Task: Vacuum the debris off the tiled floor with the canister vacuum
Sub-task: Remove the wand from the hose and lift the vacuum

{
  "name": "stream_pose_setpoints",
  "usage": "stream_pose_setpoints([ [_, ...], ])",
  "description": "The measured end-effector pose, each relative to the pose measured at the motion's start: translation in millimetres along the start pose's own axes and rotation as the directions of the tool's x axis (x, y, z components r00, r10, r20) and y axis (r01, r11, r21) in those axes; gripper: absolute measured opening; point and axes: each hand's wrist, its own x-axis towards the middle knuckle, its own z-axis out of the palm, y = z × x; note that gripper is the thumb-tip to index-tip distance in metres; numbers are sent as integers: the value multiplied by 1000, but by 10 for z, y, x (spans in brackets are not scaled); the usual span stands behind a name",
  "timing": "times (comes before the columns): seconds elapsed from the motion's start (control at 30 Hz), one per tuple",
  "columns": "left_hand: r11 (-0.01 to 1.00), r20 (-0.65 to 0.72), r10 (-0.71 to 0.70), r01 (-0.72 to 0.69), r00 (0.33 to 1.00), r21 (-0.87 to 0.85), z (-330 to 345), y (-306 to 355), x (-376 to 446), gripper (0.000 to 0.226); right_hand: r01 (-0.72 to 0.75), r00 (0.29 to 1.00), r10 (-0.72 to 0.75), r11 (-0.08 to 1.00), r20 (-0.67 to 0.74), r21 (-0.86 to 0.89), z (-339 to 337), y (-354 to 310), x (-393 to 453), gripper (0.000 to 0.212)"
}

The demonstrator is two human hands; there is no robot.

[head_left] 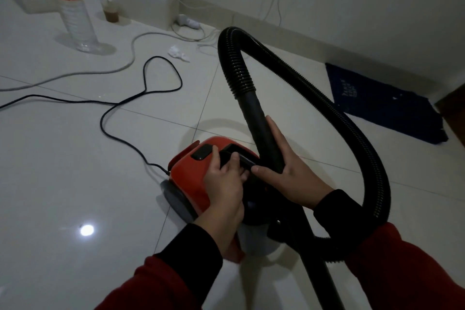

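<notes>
The red canister vacuum (191, 173) sits near me on the tiled floor (63, 171). My left hand (224, 184) curls its fingers into the black carry handle (239, 156) on top. My right hand (289, 171) wraps the smooth black wand (261, 123), whose ribbed hose (352, 128) loops right. Crumpled paper (178, 53) lies far left.

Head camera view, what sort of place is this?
Probably a room in a home: glossy tiled floor, a dark blue mat by the wall, and a water bottle standing among loose cables.
</notes>
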Motion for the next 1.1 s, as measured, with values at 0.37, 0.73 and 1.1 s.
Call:
stream_pose_setpoints([
  [0.37,990,-217,-137,138,966,-12,1656,525,-674,60,-148,980,140,988,141,48,-1618,-917,-23,92],
  [0.73,987,-252,-126,95,960,-132,4259,1430,-737,60,-87,966,81,996,247,14,-4057,-2002,851,94],
  [1.1,958,-315,-74,-19,946,-285,5900,1597,1193,60,-40,891,64,997,449,-63,-5495,-1561,3161,94],
])
